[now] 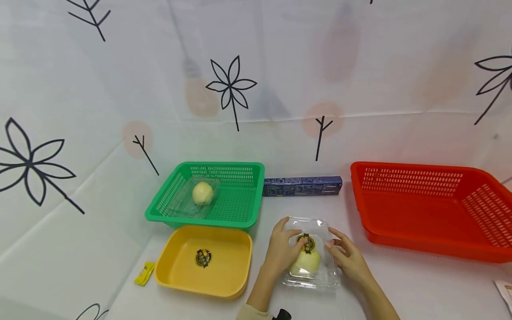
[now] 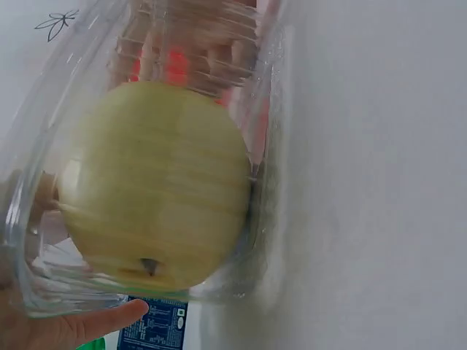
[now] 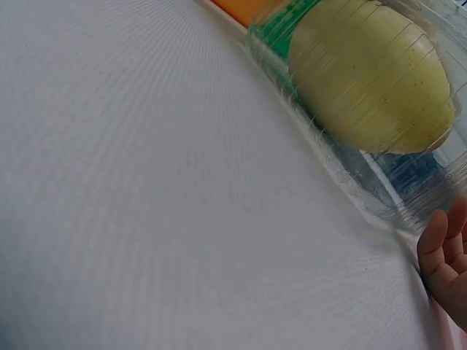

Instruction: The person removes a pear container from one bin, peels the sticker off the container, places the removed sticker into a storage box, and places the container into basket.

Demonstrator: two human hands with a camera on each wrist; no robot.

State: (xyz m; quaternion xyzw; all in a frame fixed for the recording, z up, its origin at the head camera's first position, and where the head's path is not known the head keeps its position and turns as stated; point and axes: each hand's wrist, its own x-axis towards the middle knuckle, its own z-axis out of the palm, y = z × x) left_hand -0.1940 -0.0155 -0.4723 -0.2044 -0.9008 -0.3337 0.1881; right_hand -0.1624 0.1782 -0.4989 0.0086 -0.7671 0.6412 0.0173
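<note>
A clear plastic clamshell box (image 1: pixel 320 278) lies on the white table with one round pale yellow-green fruit (image 1: pixel 306 265) inside. A round black-and-yellow sticker (image 1: pixel 307 243) is on its lid. My left hand (image 1: pixel 282 249) holds the box from its left side, thumb on the lid at the sticker and a finger (image 2: pixel 109 321) along the far edge. On the opposite side, my right hand (image 1: pixel 350 260) grips the right edge with bent fingers. The right wrist view shows its fingertips (image 3: pixel 433 237) against the box's wall.
A green basket (image 1: pixel 240 213) holds another boxed fruit (image 1: pixel 202 193). In front stands a yellow tub (image 1: pixel 224 271) with a similar sticker (image 1: pixel 203 258) in it, beside a small yellow packet (image 1: pixel 145 273). Behind lies a long dark blue carton (image 1: pixel 302 186). A large red basket (image 1: pixel 416 213) stands right.
</note>
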